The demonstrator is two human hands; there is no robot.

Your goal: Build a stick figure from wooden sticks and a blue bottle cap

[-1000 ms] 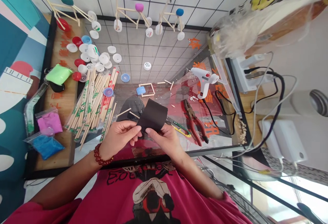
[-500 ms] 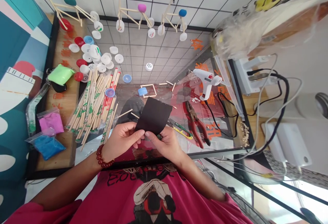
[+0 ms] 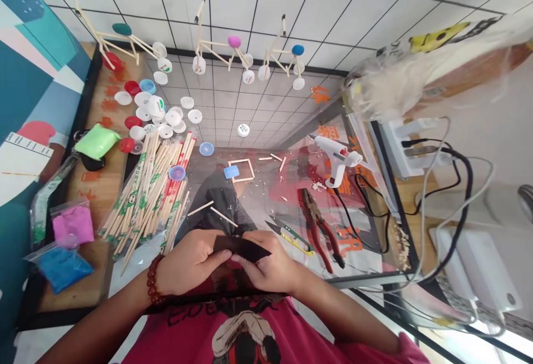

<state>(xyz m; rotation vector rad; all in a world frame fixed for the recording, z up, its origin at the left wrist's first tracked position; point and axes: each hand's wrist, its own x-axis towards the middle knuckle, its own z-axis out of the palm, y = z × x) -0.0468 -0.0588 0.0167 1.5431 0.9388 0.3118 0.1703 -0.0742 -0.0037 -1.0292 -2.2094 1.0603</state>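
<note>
A black sheet [image 3: 240, 245], like paper or card, is pinched between my two hands near the table's front edge. It shows as a narrow band; whether it is folded or only tilted I cannot tell. My left hand [image 3: 187, 263], with a red bead bracelet at the wrist, grips its left side. On the other side my right hand [image 3: 271, 264] holds it, thumb pointing inward. Beyond my hands lie two loose wooden stick pieces [image 3: 224, 217] and a small stick square [image 3: 252, 169] with a blue piece [image 3: 231, 171] on its corner.
Left, bundled chopsticks [image 3: 145, 192], bottle caps [image 3: 156, 105] and bagged coloured clay [image 3: 73, 225] cover the table. On the right are pliers [image 3: 320, 230], a yellow-handled cutter [image 3: 297, 244], a glue gun [image 3: 335, 155] and cables. Stick bicycle-like models [image 3: 220, 50] stand along the back edge.
The black sheet went from a broad face turned upward to a narrow band, and both hands drew nearer my body. The camera view has shifted too.
</note>
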